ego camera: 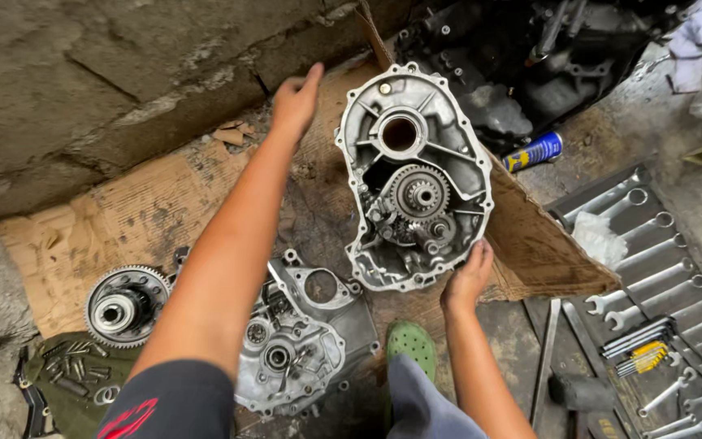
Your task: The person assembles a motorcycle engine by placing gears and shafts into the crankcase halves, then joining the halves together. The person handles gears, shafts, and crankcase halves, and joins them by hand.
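A large aluminium gearbox housing (pixel 448 154) lies on cardboard, open side up, with gears (pixel 418 195) and a round bore inside. My right hand (pixel 468 276) grips its near right rim. My left hand (pixel 296 102) reaches out flat beside the housing's far left edge, fingers together, holding nothing and apart from the casing. A second casing half (pixel 302 341) lies near my knees, partly hidden by my left arm.
A toothed gear assembly (pixel 126 306) rests at the left on the cardboard (pixel 123 211). Bolts lie on a green cloth (pixel 71 378). Several wrenches (pixel 652 268) and hex keys (pixel 647 354) sit on the right. A blue spray can (pixel 535 152) and a dark engine block (pixel 530 57) lie beyond. Rough stone wall at left.
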Demonstrator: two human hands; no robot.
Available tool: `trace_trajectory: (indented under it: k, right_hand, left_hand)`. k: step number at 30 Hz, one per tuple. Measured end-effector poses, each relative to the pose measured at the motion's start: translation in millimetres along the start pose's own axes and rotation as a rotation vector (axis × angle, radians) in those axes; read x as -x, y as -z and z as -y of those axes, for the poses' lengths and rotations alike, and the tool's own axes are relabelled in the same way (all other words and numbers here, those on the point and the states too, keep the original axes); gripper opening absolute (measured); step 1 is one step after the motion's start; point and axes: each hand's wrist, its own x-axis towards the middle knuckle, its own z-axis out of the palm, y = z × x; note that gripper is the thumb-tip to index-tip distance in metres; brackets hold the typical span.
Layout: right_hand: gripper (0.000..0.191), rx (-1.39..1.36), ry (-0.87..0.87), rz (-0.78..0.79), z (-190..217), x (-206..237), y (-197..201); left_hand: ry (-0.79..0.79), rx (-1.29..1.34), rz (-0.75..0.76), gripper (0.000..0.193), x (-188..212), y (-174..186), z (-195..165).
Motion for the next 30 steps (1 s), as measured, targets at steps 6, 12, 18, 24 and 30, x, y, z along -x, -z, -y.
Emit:
trace_trajectory:
  k: [6, 12, 18, 24, 30]
  right_hand:
    - [0.071, -0.066, -0.115, -0.042, -17.6, 2.2, -2.6]
    - [0.073, -0.012, -0.123, -0.057, -23.2, -12.1, 6.4]
    - [0.072, 0.087, -0.094, 0.123, -7.8, -59.4, 12.0]
    - [0.062, 0.119, -0.246, 0.471, 23.6, -115.3, -29.8]
    - [0.066, 0.092, -0.260, 0.424, 34.5, -82.4, -35.1]
  left_hand:
    - [0.071, -0.143, 0.261, 0.088, -12.7, -82.9, 9.4]
    - [0.092, -0.060, 0.175, 0.091, 4.9, -84.6, 25.6]
    - [0.124, 0.117, -0.059, 0.087, 42.2, -50.9, 66.5]
    - [0.349, 0.502, -0.253, 0.081, 107.1, -5.2, 140.3]
    - [0.452, 0.417, -0.138, 0.089, 85.7, 6.6, 134.5]
